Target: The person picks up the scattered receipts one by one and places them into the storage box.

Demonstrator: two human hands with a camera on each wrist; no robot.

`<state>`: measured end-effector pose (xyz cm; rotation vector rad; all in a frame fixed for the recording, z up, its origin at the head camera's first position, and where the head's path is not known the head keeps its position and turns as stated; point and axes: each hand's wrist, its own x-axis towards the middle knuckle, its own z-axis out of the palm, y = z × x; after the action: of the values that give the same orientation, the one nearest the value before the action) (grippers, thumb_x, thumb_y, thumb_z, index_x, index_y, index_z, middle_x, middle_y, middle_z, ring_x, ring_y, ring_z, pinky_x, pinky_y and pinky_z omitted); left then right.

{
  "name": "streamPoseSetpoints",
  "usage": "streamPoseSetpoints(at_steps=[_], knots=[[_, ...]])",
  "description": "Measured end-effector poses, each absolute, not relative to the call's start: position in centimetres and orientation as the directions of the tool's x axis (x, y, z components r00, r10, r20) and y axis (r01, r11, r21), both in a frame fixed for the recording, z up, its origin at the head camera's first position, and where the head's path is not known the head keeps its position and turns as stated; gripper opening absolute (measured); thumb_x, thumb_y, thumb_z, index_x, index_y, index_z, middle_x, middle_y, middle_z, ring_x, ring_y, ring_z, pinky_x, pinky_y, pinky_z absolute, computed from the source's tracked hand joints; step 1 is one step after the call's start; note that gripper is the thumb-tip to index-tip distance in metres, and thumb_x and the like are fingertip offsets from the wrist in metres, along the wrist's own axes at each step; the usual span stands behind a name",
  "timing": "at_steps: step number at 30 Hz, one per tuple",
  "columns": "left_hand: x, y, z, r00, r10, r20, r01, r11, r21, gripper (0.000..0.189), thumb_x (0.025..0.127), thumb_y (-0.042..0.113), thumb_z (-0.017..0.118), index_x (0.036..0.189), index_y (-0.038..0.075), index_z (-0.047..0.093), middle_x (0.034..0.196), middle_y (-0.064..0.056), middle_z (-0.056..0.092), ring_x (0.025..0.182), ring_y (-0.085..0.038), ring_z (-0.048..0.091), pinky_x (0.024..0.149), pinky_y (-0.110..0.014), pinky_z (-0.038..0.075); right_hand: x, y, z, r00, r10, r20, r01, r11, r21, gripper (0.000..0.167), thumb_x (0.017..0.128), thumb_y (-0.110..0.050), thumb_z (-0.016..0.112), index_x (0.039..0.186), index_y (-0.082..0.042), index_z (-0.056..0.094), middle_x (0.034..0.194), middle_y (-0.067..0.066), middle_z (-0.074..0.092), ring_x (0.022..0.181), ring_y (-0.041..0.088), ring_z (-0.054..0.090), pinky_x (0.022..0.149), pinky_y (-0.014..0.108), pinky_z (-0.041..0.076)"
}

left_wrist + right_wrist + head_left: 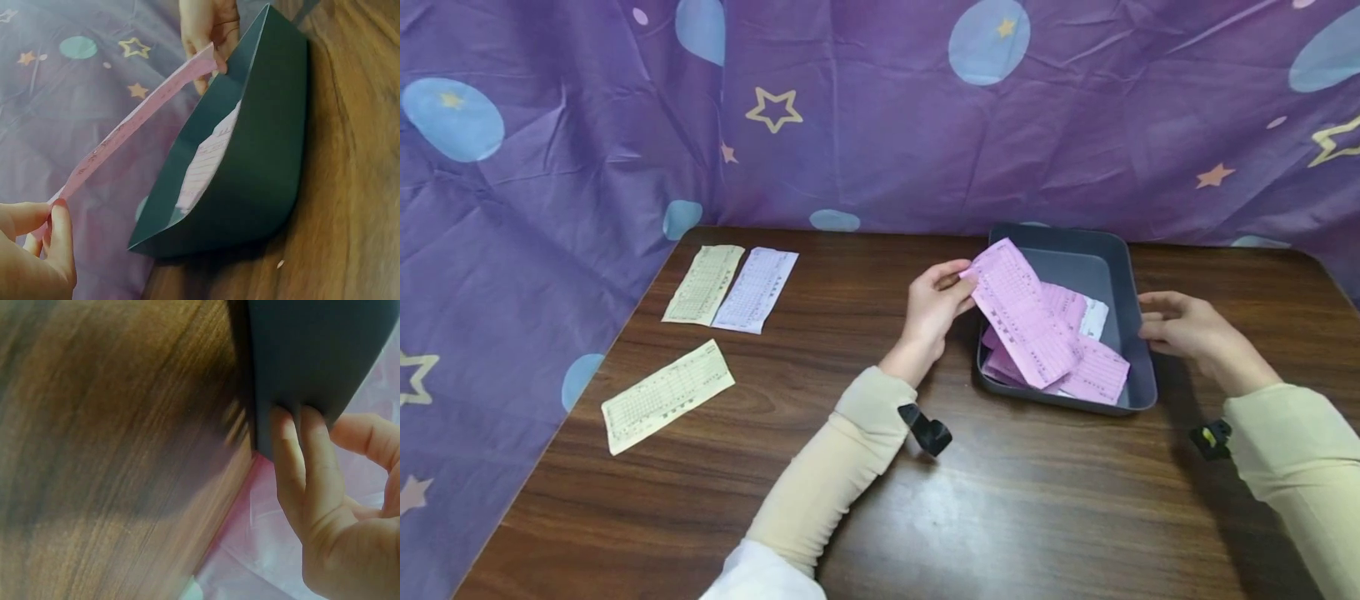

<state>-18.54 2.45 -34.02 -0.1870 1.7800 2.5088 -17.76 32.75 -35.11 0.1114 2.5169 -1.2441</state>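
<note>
My left hand pinches one end of a pink printed slip between thumb and fingers. The slip slants over a dark grey rectangular tray, its far end above the papers inside. Several more pink slips and a white slip lie loosely overlapped in the tray. At the tray's right side is my right hand. In the right wrist view, two fingertips touch the tray's outer wall, and another finger reaches the rim.
On the left of the brown wooden table lie two yellow slips and a pale lilac slip. A purple cloth with stars and ovals hangs behind the table and along its left side.
</note>
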Motion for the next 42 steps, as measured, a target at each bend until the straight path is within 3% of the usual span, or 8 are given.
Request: streamPoseSetpoints(at_steps=[4, 10, 19, 23, 31, 35, 38, 42], knots=[[-18.5, 3.8, -34.5, -0.991, -0.034, -0.132, -0.113, -0.337, 0.935, 0.03, 0.086, -0.01, 0.058, 0.116, -0.01, 0.06, 0.088, -0.003, 0.057, 0.07, -0.006, 0.056, 0.077, -0.027, 0.059, -18.2, 33.5, -36.0, -0.941, -0.06, -0.333, 0.225, 0.623, -0.749, 0.062, 0.089, -0.001, 0.054, 0.141, 0.013, 0.024, 0.112, 0.02, 0.061, 0.074, -0.016, 0.05, 0.067, 0.012, 0.051], [-18.4, 5.3, -35.1, -0.989, -0.042, -0.14, -0.117, -0.336, 0.934, 0.029, 0.086, -0.011, 0.058, 0.115, -0.011, 0.06, 0.091, -0.009, 0.061, 0.069, -0.006, 0.056, 0.076, -0.029, 0.059, -19.0, 35.2, -37.9, -0.939, -0.086, -0.332, 0.247, 0.503, -0.828, 0.042, 0.087, -0.002, 0.058, 0.121, -0.023, 0.044, 0.081, -0.026, 0.058, 0.077, -0.014, 0.055, 0.068, 0.012, 0.052], [-18.1, 7.0, -35.8, -0.992, -0.017, -0.124, -0.116, -0.232, 0.966, 0.029, 0.085, -0.009, 0.06, 0.114, -0.01, 0.062, 0.105, -0.025, 0.065, 0.071, -0.008, 0.057, 0.072, -0.027, 0.06, -18.4, 34.5, -36.6, -0.941, -0.085, -0.327, 0.221, 0.576, -0.787, 0.062, 0.089, -0.002, 0.055, 0.14, 0.013, 0.024, 0.089, -0.016, 0.058, 0.075, -0.013, 0.053, 0.066, 0.013, 0.052], [-17.9, 7.3, -35.8, -0.997, -0.003, -0.072, -0.071, -0.097, 0.993, 0.028, 0.085, -0.007, 0.062, 0.112, -0.009, 0.063, 0.107, -0.025, 0.067, 0.075, -0.014, 0.063, 0.068, -0.022, 0.059, -18.4, 34.6, -36.9, -0.94, -0.085, -0.332, 0.236, 0.54, -0.808, 0.043, 0.088, -0.001, 0.055, 0.126, -0.018, 0.045, 0.085, -0.021, 0.06, 0.076, -0.014, 0.053, 0.068, 0.011, 0.051], [-17.8, 7.2, -35.7, -0.998, 0.016, 0.055, 0.057, 0.213, 0.975, 0.027, 0.083, 0.002, 0.067, 0.111, -0.001, 0.067, 0.106, -0.018, 0.07, 0.094, -0.023, 0.069, 0.07, -0.009, 0.051, -18.7, 34.5, -36.6, -0.941, -0.095, -0.326, 0.223, 0.552, -0.804, 0.059, 0.089, 0.0, 0.055, 0.139, 0.01, 0.027, 0.085, -0.02, 0.059, 0.075, -0.013, 0.054, 0.066, 0.012, 0.051], [-17.7, 7.0, -35.8, -0.995, 0.048, 0.088, 0.098, 0.281, 0.955, 0.03, 0.084, 0.002, 0.066, 0.113, 0.0, 0.066, 0.11, -0.019, 0.065, 0.095, -0.024, 0.07, 0.072, -0.008, 0.051, -19.3, 35.1, -37.3, -0.936, -0.074, -0.344, 0.252, 0.543, -0.801, 0.049, 0.088, -0.002, 0.057, 0.133, -0.014, 0.041, 0.091, -0.01, 0.064, 0.076, -0.012, 0.055, 0.071, 0.016, 0.055], [-17.6, 7.0, -35.7, -0.995, 0.052, 0.084, 0.096, 0.318, 0.943, 0.031, 0.084, 0.004, 0.066, 0.115, 0.001, 0.066, 0.111, -0.018, 0.062, 0.096, -0.022, 0.07, 0.072, -0.007, 0.05, -19.9, 35.8, -38.3, -0.935, -0.067, -0.35, 0.265, 0.527, -0.808, 0.044, 0.087, -0.004, 0.058, 0.119, -0.029, 0.042, 0.082, -0.024, 0.06, 0.078, -0.012, 0.056, 0.072, 0.017, 0.055], [-17.5, 6.8, -35.6, -0.996, 0.049, 0.08, 0.092, 0.357, 0.929, 0.03, 0.085, 0.006, 0.063, 0.115, 0.003, 0.066, 0.11, -0.016, 0.062, 0.097, -0.021, 0.069, 0.074, -0.007, 0.049, -19.9, 35.8, -38.4, -0.935, -0.079, -0.345, 0.256, 0.52, -0.815, 0.044, 0.087, -0.003, 0.058, 0.122, -0.026, 0.044, 0.085, -0.023, 0.062, 0.078, -0.013, 0.056, 0.069, 0.013, 0.053]])
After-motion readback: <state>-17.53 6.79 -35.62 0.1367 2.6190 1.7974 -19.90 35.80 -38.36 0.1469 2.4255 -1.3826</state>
